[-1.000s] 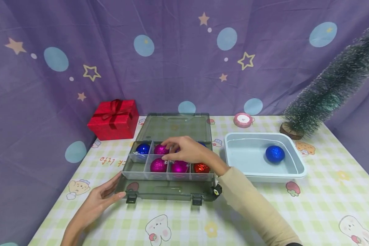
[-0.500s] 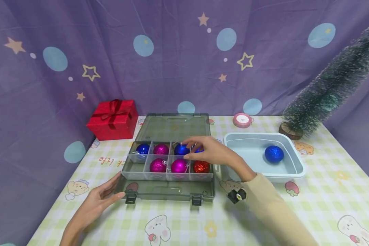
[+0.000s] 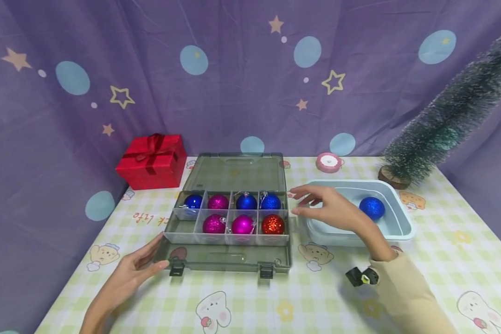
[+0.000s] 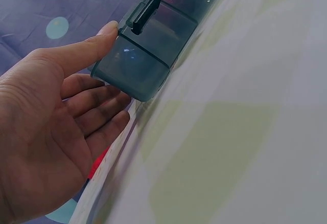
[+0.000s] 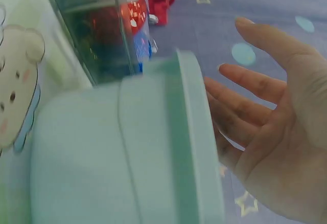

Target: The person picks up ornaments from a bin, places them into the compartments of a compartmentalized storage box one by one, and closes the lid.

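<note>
A clear grey divided storage box (image 3: 229,254) lies with its lid (image 3: 238,172) folded back. Its back row holds a shiny blue ball (image 3: 193,202), a glittery magenta ball (image 3: 218,202) and two more blue balls (image 3: 246,202). In the front row sit two magenta balls (image 3: 243,225) and a red ball (image 3: 273,225); the front left compartment is bare. My left hand (image 3: 129,272) holds the box's front left corner, thumb at the front edge, fingers along the side. My right hand (image 3: 327,208), fingers loosely bent and holding nothing, hovers over the left side of a pale blue basin (image 3: 401,232).
A glittery blue ball (image 3: 372,208) lies in the basin. Behind it are a pink ribbon spool (image 3: 329,163) and a small frosted tree (image 3: 438,125) on a wooden base. A red gift box (image 3: 152,162) stands back left, before a purple curtain (image 3: 242,93).
My right hand has moved right, from above the box's compartments to over the basin's left side, uncovering the blue balls in the back row. The left hand stays at the box's corner.
</note>
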{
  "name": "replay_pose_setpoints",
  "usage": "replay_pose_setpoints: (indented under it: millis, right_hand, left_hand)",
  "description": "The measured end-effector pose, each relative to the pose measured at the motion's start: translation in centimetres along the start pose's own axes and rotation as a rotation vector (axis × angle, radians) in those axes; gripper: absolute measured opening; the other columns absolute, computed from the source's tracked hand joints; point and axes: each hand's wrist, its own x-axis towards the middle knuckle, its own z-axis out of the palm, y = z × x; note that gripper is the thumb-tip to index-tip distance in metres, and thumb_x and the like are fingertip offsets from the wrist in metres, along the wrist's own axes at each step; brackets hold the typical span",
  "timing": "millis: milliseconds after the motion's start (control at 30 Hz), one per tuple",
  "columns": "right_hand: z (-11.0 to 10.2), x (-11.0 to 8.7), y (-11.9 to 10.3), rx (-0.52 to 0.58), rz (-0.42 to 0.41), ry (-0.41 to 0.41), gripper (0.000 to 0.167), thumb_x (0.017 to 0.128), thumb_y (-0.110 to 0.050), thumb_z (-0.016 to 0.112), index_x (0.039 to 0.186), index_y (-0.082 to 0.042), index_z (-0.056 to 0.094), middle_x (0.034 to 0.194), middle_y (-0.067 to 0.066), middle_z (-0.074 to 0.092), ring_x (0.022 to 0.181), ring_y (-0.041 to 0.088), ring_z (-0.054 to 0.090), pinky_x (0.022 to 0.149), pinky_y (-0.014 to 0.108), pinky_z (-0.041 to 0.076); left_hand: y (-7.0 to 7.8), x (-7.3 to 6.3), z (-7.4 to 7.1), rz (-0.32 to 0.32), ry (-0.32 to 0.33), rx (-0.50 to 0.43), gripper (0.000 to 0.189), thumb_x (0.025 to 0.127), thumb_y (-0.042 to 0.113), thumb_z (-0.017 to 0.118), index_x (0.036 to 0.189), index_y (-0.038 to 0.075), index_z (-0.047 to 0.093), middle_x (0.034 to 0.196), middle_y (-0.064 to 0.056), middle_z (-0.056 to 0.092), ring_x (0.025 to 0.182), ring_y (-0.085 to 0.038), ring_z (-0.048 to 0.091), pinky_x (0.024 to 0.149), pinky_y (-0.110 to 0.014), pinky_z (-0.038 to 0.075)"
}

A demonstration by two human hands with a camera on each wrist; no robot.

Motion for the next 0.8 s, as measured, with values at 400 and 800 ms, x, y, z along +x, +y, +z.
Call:
replay_pose_setpoints:
  millis: [400, 800]
  right_hand:
    - [-3.2, -4.3, 2.0, -0.031, 0.153, 0.116, 0.05, 0.099, -0.03, 0.074, 0.142, -0.008, 0.062, 0.126, 0.011, 0.07, 0.109, 0.023, 0.069, 0.089, 0.038, 0.059]
    - [-6.2, -8.0, 4.1, -0.181, 0.234, 0.186, 0.051, 0.099, -0.03, 0.074, 0.14, -0.002, 0.062, 0.122, 0.015, 0.07, 0.1, 0.018, 0.069, 0.08, 0.021, 0.056]
  left_hand:
    - [0.0, 0.1, 0.0, -0.021, -0.004, -0.005, 0.074, 0.102, 0.029, 0.07, 0.161, 0.003, 0.034, 0.161, -0.023, 0.035, 0.146, -0.042, 0.034, 0.1, -0.004, 0.034]
    - [-0.1, 0.1, 0.0, 0.003, -0.004, -0.003, 0.073, 0.102, 0.027, 0.07, 0.161, 0.004, 0.034, 0.161, -0.022, 0.035, 0.145, -0.042, 0.034, 0.1, -0.005, 0.035]
